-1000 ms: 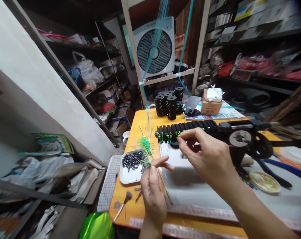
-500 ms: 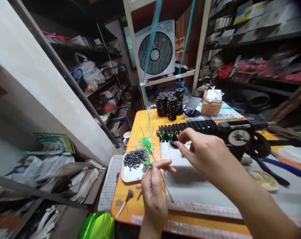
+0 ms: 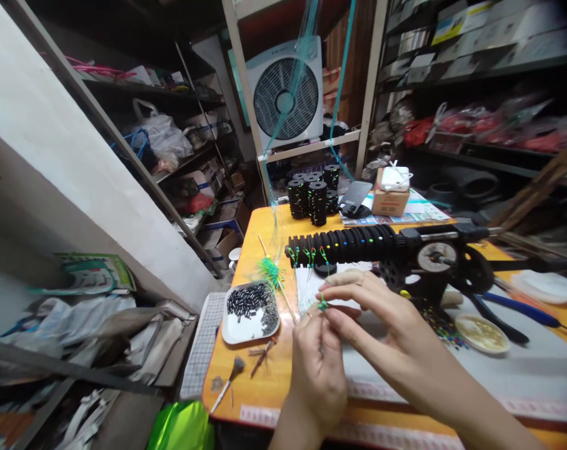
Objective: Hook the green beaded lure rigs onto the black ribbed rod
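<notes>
My left hand and my right hand meet over the front of the orange table, fingertips pinched together on a small green tuft. Just beyond them lies a row of black foam spools on a horizontal rod, with green and coloured bits hanging from its left end. A thin wooden stick with a bundle of green tufts lies to the left, beside a white tray of small black tubes.
A hand-crank winder with gears holds the rod at the right. Stacked black spools, a phone and a cardboard box stand at the table's back. Blue-handled pliers, a small dish, a brush. Cluttered shelves and a fan surround.
My right hand has drawn back from the spool rod towards me and joined the left hand. Both now pinch a small green tuft; the left hand has shifted right, away from the stick.
</notes>
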Available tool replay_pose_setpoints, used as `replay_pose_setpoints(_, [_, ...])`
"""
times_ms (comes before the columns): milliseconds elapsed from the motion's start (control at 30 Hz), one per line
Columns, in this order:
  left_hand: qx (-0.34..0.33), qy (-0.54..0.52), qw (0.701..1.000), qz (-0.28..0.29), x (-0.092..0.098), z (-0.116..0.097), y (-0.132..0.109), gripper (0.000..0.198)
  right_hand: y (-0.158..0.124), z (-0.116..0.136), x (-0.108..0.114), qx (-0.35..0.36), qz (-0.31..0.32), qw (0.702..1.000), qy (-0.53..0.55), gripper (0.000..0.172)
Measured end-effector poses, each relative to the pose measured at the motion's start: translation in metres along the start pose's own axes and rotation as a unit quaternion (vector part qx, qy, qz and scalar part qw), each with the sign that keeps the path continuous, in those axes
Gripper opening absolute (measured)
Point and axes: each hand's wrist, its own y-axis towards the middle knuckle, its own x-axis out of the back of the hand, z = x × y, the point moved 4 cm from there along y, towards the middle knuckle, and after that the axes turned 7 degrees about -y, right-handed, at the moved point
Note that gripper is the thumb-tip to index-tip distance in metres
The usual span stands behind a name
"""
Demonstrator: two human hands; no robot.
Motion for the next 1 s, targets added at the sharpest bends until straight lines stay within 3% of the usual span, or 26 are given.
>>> replay_pose_setpoints(167, [0.002, -0.004, 1.000, -0.013, -0.002, 0.003, 0.001, 0.044, 0.002, -0.008, -0.007, 0.000, -0.001, 0.999, 0.032, 0.008])
replay_pose_setpoints(333, [0.000, -0.017, 0.999, -0.047, 0.000, 0.011, 0.005, 0.042, 0.000, -0.002, -0.006, 0.111, -0.071, 0.988, -0.077, 0.010])
replay_pose_setpoints(600, [0.005, 0.000, 0.995, -0.105, 0.005, 0.019, 0.014, 0.043, 0.001, 0.000, -0.004, 0.164, -0.157, 0.952, -0.208, 0.018])
replay_pose_setpoints(867, [0.004, -0.039, 0.995, -0.090, 0.007, 0.019, 0.023, 0.046, 0.007, 0.003, -0.001, 0.164, -0.163, 0.945, -0.230, 0.008])
replay_pose_setpoints(933, [-0.014, -0.037, 0.995, -0.090, 0.010, 0.017, 0.023, 0.042, 0.012, -0.001, 0.006, 0.149, -0.176, 0.936, -0.267, 0.002])
replay_pose_setpoints(1000, [-0.031, -0.028, 0.994, -0.102, 0.015, 0.016, 0.022, 0.041, 0.019, -0.006, 0.012, 0.121, -0.182, 0.923, -0.317, 0.008])
